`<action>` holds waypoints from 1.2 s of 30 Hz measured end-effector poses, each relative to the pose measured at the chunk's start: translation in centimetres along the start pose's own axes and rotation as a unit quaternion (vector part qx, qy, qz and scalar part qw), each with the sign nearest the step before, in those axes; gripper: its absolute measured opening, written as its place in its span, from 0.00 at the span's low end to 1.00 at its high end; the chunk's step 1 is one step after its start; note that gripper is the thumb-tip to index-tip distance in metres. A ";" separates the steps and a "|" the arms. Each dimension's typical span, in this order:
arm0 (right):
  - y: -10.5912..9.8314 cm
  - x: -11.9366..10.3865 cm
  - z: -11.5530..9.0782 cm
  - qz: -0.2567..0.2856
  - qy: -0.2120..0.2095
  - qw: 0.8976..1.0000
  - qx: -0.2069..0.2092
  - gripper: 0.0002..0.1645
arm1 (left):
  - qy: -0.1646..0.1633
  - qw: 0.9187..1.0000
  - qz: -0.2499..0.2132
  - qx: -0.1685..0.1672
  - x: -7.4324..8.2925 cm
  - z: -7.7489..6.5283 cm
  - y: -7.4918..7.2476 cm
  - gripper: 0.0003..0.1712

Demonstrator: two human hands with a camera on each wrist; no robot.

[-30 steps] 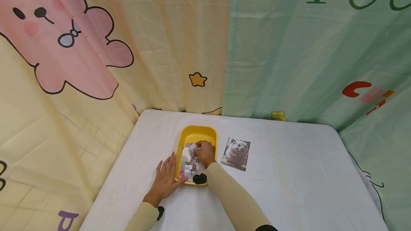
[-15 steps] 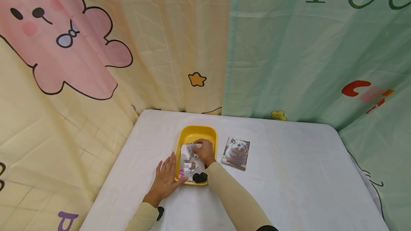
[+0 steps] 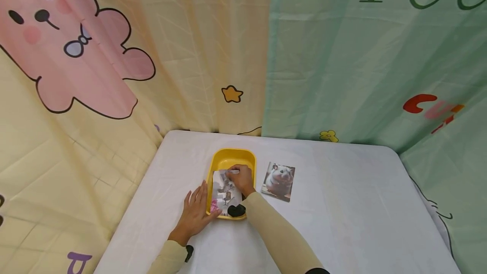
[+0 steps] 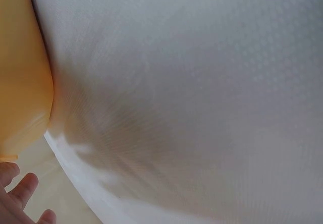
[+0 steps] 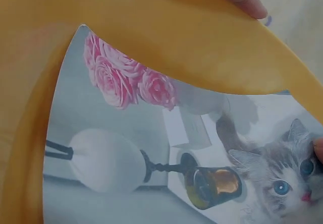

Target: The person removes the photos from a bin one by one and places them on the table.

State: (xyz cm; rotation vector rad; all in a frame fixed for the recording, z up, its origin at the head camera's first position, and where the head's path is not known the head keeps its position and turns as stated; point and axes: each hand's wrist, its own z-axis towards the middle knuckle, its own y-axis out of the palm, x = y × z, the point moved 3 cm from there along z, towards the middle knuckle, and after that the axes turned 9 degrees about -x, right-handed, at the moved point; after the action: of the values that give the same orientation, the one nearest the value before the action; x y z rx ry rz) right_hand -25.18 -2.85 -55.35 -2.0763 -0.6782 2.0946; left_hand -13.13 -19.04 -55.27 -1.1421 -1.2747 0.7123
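- At the left is the left hand (image 3: 192,216), its fingers straight and spread, the thumb at the near left corner of the tray; it grips nothing. It seems to me that it only steadies the tray.
- Next comes the yellow tray (image 3: 229,154) on the white counter (image 3: 342,215), its long side running away from the person. Its far part has nothing in it.
- In the nearer part of the tray is the cat card (image 3: 220,195). I judge the handling of it as well advanced but not finished: the card is inside the tray walls, yet not released. Its long axis follows that of the tray; the pink roses (image 5: 118,80) are at the near left corner, the cat's face (image 5: 290,183) towards the far end. In the right wrist view one long edge bows, so the card does not look flat.
- The right hand (image 3: 244,180) pinches this card near its far edge. The two hands are apart.
- Farthest right, the hamster card (image 3: 278,182) lies on the counter, outside the tray and touched by no hand; if anything is left, I would say it is this card. Its long axis runs away from the person, slightly turned, the animal's head pointing to the far side.
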 end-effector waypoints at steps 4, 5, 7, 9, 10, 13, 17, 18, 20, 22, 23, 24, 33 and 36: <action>0.0 -0.1 -0.1 -0.010 -0.006 1.000 0.008 0.04 | -0.001 1.000 0.000 -0.003 0.1 0.1 0.0 0.59; -0.1 -0.1 -0.1 -0.014 -0.008 1.000 0.009 0.04 | -0.004 1.000 0.002 -0.007 0.0 0.1 0.0 0.59; -0.1 -0.1 -0.1 -0.022 -0.011 1.000 0.011 0.04 | -0.008 1.000 0.004 -0.013 0.0 0.2 0.0 0.59; -0.1 -0.1 -0.2 -0.027 -0.015 0.999 0.011 0.04 | -0.008 1.000 0.004 -0.014 0.0 0.3 0.0 0.58; -0.1 -0.1 -0.2 -0.027 -0.017 0.999 0.011 0.05 | -0.009 1.000 0.005 -0.014 0.0 0.3 0.0 0.58; -0.1 -0.2 -0.2 -0.022 -0.017 1.000 0.004 0.05 | -0.009 1.000 0.007 -0.016 -0.1 0.3 0.0 0.58; -0.2 -0.4 -0.2 -0.020 -0.021 1.000 -0.005 0.05 | -0.009 1.000 0.008 -0.015 -0.1 0.2 0.0 0.59; -0.2 -0.4 -0.2 -0.023 -0.025 0.999 -0.007 0.05 | -0.008 1.000 0.008 -0.013 -0.1 0.2 0.0 0.58; -0.2 -0.5 -0.1 -0.027 -0.025 0.999 -0.012 0.05 | -0.009 1.000 0.008 -0.014 -0.1 0.2 0.0 0.58; -0.3 -0.6 -0.1 -0.031 -0.029 0.999 -0.017 0.05 | -0.009 1.000 0.007 -0.013 0.0 0.2 -0.1 0.58; -0.4 -0.7 -0.2 -0.033 -0.028 0.999 -0.020 0.05 | -0.011 1.000 0.006 -0.015 0.0 0.2 -0.1 0.58; -0.5 -0.8 -0.2 -0.033 -0.028 0.999 -0.024 0.05 | -0.012 1.000 0.005 -0.015 0.0 0.2 -0.1 0.58; -2.4 -1.6 -0.3 -0.032 -0.045 0.998 -0.033 0.07 | -0.021 0.999 0.006 -0.024 -0.1 0.3 -0.1 0.58; -3.6 -1.8 -0.2 -0.030 -0.050 0.998 -0.018 0.08 | -0.021 1.000 0.009 -0.022 -0.1 0.3 0.0 0.58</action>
State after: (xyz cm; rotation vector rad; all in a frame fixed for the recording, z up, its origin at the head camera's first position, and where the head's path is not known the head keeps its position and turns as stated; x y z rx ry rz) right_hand -25.75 -0.27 -52.30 -1.9539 -0.7874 2.1816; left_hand -13.49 -19.06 -55.35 -1.1805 -1.3222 0.7281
